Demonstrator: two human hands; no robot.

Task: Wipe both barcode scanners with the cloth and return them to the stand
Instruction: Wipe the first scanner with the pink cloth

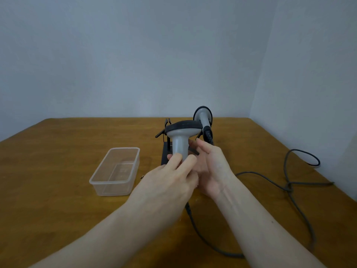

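A grey barcode scanner (180,140) with a black head is held upright in front of me, head up and tipped left. My left hand (173,176) grips the lower part of its handle. My right hand (210,167) sits against the handle's right side, palm turned toward it, fingers partly spread. A second grey and black scanner (202,116) rests behind, on the right side of the black stand (166,151). No cloth shows in view; whether one lies between my hands is hidden.
A clear plastic container (116,171) stands empty on the wooden table (58,190), left of the stand. Dark cables (289,184) loop across the right side of the table and run under my right forearm. Walls close in behind and to the right.
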